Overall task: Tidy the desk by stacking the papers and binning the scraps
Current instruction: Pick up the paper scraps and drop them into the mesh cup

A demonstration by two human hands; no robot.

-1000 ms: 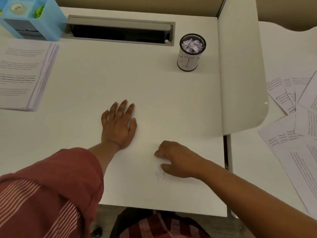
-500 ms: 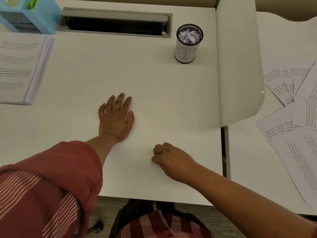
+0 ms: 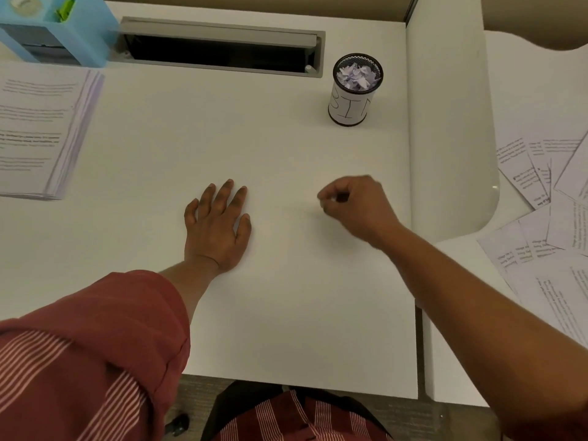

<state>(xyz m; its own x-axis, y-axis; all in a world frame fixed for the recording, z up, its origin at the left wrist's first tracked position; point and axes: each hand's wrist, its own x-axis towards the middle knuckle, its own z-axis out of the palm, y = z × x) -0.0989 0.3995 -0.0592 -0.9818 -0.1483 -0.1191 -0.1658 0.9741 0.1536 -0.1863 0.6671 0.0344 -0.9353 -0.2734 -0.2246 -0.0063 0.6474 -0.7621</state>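
My left hand lies flat on the white desk, fingers straight. My right hand hovers to its right, lifted off the desk, fingers curled round a small white paper scrap; only a sliver shows at the fingertips. The black mesh cup marked BIN stands at the back right, filled with crumpled scraps. A neat stack of printed papers sits at the left edge of the desk.
A white divider panel runs along the desk's right side. Beyond it, loose printed sheets lie scattered on the neighbouring desk. A blue organiser and an open cable slot are at the back.
My right hand closed over the white scrap near the front edge, lifted it and moved forward toward the bin. The left hand stayed flat in place.
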